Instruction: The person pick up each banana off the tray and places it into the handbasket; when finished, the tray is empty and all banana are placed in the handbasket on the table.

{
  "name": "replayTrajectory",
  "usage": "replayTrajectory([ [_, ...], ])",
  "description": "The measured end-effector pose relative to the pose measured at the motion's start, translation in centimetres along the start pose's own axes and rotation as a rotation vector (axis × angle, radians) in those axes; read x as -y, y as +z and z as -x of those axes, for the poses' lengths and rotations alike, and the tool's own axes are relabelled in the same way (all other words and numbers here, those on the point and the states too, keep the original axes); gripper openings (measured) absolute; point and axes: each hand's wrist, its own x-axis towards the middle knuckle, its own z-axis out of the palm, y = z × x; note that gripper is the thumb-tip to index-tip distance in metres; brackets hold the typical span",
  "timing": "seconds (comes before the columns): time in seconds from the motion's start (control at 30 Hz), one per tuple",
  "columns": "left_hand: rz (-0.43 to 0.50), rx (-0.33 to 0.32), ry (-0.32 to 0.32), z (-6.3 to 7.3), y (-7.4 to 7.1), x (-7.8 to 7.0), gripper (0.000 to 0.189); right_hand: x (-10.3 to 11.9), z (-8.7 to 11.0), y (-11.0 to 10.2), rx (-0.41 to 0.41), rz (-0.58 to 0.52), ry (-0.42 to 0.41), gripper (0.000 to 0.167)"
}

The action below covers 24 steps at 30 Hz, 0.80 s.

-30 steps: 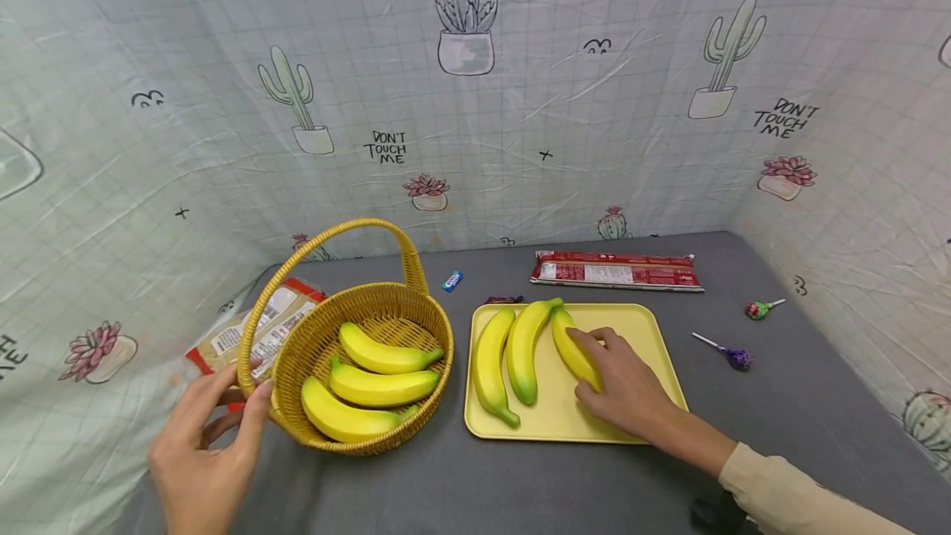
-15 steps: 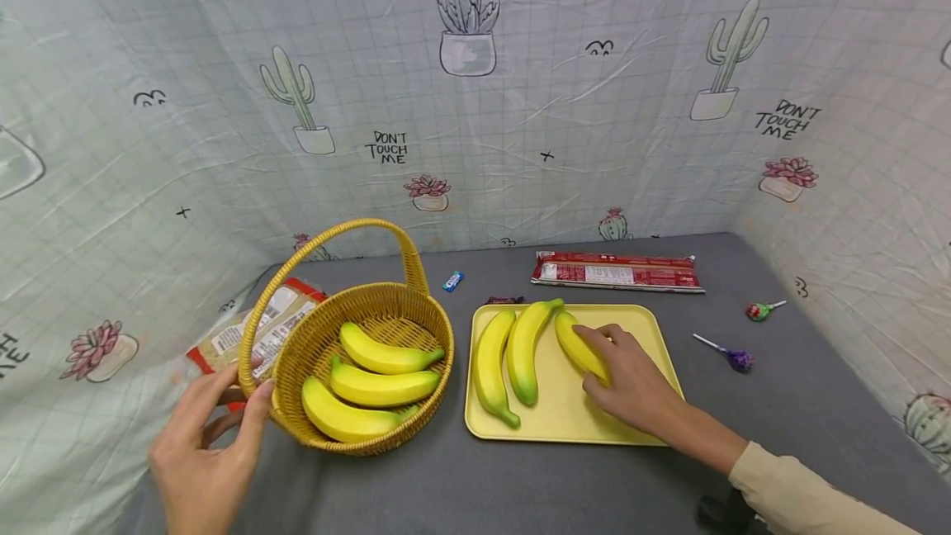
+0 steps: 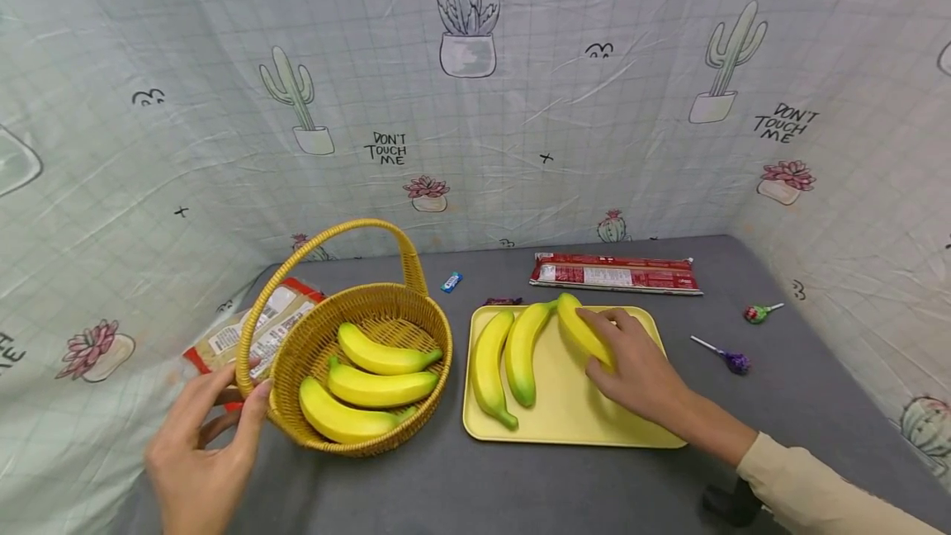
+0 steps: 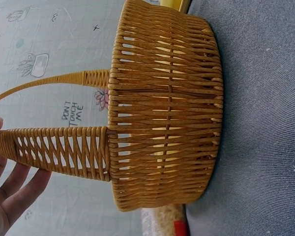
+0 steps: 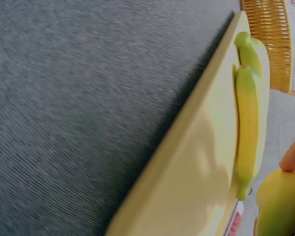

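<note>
My left hand (image 3: 204,444) pinches the side of the tall handle of a yellow-brown wicker basket (image 3: 394,312). The left wrist view shows the woven basket wall (image 4: 162,98) with the fingers around the handle (image 4: 64,152). Three bananas (image 3: 382,386) lie side by side inside the basket. My right hand (image 3: 642,374) grips a banana (image 3: 581,333) over the right half of a pale yellow tray (image 3: 565,428). In the right wrist view this banana (image 5: 282,201) appears raised above the tray. Two more bananas (image 3: 523,353) lie on the tray's left half.
A long red packet (image 3: 617,273) lies behind the tray. Two lollipops (image 3: 735,362) lie to the right. Behind the basket is a red-edged packet (image 3: 278,312). A small blue wrapped sweet (image 3: 451,281) and a dark wrapper (image 3: 503,301) lie near the tray's back left.
My right hand has taken the banana up from the tray and moved it slightly right and away from me. The left hand and basket have stayed in place.
</note>
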Motion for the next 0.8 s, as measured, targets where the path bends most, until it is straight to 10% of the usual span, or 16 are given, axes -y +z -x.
replayTrajectory([
  [0.8, 0.01, 0.004, 0.004, 0.0, 0.0, 0.1, 0.041, 2.1, -2.5, -1.9, -0.007, -0.009, -0.103, 0.065],
])
